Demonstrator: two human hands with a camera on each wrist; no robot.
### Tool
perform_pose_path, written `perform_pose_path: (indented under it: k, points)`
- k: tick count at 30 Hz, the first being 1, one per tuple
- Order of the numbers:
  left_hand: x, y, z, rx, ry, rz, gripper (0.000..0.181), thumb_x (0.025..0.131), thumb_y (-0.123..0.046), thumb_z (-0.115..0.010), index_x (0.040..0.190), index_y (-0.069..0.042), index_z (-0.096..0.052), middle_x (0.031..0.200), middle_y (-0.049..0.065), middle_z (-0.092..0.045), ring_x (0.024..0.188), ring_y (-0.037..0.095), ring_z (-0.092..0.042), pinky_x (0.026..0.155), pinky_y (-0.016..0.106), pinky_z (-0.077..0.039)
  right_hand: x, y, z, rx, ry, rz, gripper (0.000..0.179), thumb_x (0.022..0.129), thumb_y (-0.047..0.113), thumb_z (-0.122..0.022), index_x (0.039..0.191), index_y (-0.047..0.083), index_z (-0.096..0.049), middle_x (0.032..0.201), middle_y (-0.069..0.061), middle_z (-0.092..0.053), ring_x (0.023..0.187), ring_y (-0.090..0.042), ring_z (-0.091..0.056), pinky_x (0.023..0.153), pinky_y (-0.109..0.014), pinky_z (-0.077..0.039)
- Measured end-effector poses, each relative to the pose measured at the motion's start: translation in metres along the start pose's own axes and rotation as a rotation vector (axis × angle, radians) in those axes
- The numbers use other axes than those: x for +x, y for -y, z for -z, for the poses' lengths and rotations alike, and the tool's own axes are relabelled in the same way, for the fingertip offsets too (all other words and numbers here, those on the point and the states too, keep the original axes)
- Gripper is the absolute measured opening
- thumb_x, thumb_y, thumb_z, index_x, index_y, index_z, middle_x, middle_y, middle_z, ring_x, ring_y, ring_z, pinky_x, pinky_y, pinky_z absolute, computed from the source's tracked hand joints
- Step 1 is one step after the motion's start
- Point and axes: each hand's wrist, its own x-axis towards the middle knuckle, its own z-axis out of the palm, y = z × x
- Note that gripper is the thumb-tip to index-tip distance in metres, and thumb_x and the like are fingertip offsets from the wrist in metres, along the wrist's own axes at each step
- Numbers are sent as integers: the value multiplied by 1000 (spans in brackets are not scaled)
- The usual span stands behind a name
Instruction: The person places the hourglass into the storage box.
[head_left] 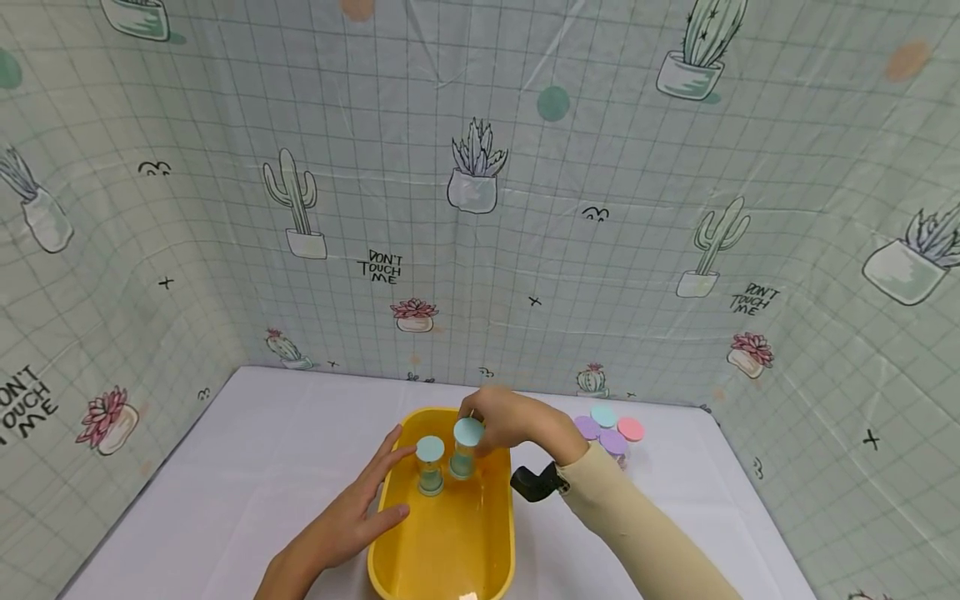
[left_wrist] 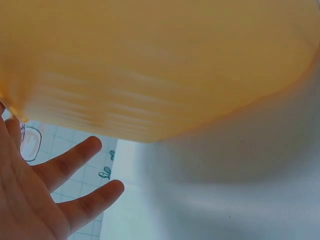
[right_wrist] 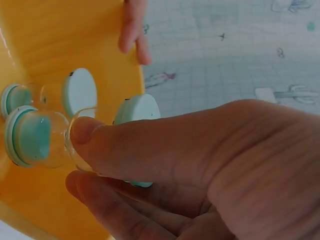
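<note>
My right hand (head_left: 502, 421) pinches a sand timer (head_left: 468, 433) with pale teal caps and teal sand; in the right wrist view its thumb and fingers grip the clear glass. The timer stands inside a yellow tub (head_left: 450, 567), beside a second teal sand timer (head_left: 431, 450) that looks upright. My left hand (head_left: 352, 517) is at the tub's left rim with its fingers spread and fairly straight, the thumb reaching over the inside. In the left wrist view, part of that hand (left_wrist: 35, 200) appears beside the tub's outer wall (left_wrist: 165, 65).
Right of the tub, partly behind my right forearm, more round caps stand close together: purple (head_left: 613, 442), teal (head_left: 603, 415) and pink (head_left: 631, 429). A white cloth covers the table (head_left: 300, 433). Patterned cactus sheets (head_left: 525, 267) hang behind and at both sides.
</note>
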Motion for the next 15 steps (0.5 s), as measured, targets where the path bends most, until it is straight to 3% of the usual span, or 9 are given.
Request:
perform_pose_path:
  k: [15]
  points:
    - [-1,1,0,-1,14,9,58,105,-35,-58,156,-38,-32,175,5,-1,158,42,-15,116,72,-25,20,-4,-27,-31,52,-125,30,79,6,-86,108,9,-75,102,-1,-70,87,-14,-59,87,-32,-58]
